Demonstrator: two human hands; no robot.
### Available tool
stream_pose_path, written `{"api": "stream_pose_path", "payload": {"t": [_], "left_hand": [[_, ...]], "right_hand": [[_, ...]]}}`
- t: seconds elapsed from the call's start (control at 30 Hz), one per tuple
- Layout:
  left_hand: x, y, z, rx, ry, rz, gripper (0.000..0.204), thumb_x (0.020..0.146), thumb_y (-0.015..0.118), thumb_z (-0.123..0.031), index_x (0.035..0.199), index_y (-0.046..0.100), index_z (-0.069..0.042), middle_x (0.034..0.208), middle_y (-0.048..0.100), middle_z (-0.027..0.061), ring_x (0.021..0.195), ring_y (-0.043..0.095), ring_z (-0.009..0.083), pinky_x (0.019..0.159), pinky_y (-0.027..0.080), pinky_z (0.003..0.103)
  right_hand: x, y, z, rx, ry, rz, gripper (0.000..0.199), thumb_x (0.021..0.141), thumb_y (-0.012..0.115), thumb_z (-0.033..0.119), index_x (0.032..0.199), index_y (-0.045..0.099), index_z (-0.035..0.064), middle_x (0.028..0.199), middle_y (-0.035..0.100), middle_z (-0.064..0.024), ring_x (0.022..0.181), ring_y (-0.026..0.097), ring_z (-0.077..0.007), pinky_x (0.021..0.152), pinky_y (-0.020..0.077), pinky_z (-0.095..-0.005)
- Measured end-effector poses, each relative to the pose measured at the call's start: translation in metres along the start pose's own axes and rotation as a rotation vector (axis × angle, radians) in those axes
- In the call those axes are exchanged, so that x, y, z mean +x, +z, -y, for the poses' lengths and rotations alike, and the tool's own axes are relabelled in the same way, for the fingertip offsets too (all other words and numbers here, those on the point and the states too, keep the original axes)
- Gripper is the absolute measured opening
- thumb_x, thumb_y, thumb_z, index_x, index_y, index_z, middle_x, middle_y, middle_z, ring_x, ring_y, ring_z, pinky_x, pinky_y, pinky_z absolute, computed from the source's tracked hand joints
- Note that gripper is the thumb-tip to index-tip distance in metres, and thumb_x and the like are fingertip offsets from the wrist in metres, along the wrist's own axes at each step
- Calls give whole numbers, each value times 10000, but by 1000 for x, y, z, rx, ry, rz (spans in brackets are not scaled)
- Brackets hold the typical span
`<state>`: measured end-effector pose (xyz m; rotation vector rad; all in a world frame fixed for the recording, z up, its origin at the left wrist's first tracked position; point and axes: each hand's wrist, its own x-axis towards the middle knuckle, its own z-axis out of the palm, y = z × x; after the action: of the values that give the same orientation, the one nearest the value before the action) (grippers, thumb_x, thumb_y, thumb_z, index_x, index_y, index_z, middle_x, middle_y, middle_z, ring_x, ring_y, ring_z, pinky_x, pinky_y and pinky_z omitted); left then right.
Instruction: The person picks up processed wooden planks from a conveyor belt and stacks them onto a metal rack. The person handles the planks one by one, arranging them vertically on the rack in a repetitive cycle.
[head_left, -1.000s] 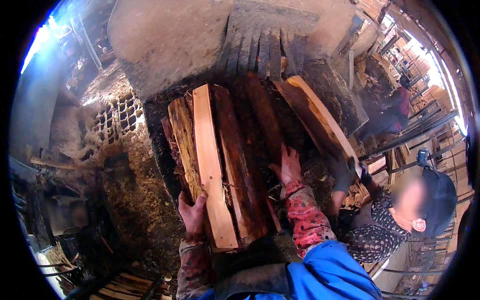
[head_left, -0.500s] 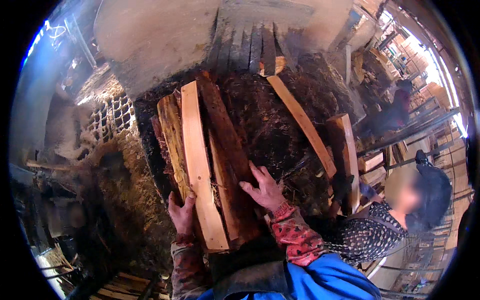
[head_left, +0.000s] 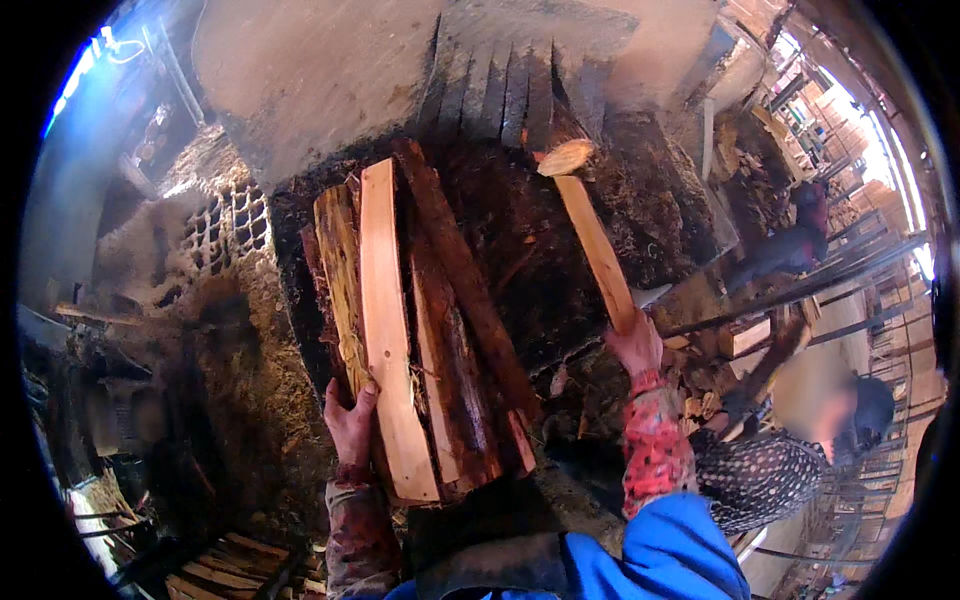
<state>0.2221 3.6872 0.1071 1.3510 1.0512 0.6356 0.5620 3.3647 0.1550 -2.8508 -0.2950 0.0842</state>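
Observation:
Several long pieces of split firewood lie side by side in front of me, with a pale, smooth-faced piece (head_left: 385,300) in the middle. On its left is a yellowish, rough-barked piece (head_left: 342,270); dark reddish-brown pieces (head_left: 465,280) lie on its right. My left hand (head_left: 350,425) is at the near left edge of this stack, thumb and fingers around the near end of the rough-barked piece. To the right, my right hand (head_left: 637,348) is closed around the near end of a long narrow stick of wood (head_left: 595,245). The stick's far end meets a round cut log end (head_left: 566,157).
A co-worker in a spotted top (head_left: 755,480) bends at the right, beside stacked wood blocks (head_left: 745,337). A pale wall (head_left: 310,80) with a dark slatted part stands ahead. Holed bricks (head_left: 230,230) are at the left; more split wood (head_left: 225,565) lies lower left.
My right hand has left the stack and moved right to take hold of the narrow stick. A dark piece on the stack has shifted right. The upright block near the co-worker has left its place.

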Motion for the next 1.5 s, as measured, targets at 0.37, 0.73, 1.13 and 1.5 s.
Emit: {"api": "stream_pose_path", "payload": {"t": [0.37, 0.73, 1.13, 1.5], "left_hand": [[-6, 1, -6, -82, -20, -11, 869, 733, 807, -349, 1315, 382, 137, 1228, 563, 188, 1114, 529, 225, 976, 405, 336], [-10, 9, -25, -67, 10, -15, 825, 738, 800, -334, 1305, 404, 115, 1204, 580, 173, 1101, 544, 233, 978, 403, 324], [-99, -10, -13, -233, -112, -33, 863, 698, 829, -277, 1337, 375, 85, 1229, 558, 139, 1099, 536, 203, 970, 416, 328], [-163, -38, 45, -1037, -265, 154, 588, 953, 478, -421, 1351, 423, 8, 1354, 493, 113, 1221, 481, 248, 1066, 333, 393]], "right_hand": [[-115, 16, 88, 803, -202, 160, 575, 728, 757, 300, 1150, 564, -38, 950, 624, -130, 853, 599, -186, 756, 491, -315], [-55, 40, 179, 507, -478, 346, 713, 777, 640, 596, 1050, 614, -62, 919, 640, -284, 913, 629, -405, 778, 508, -425], [-127, 14, 154, 634, -495, 496, 456, 809, 724, 325, 1052, 618, -46, 970, 645, -235, 901, 636, -328, 796, 491, -373], [-167, 48, 92, 1071, -15, 807, 542, 926, 515, 442, 1250, 502, 7, 1157, 589, -73, 1026, 557, -192, 896, 458, -321]]}}
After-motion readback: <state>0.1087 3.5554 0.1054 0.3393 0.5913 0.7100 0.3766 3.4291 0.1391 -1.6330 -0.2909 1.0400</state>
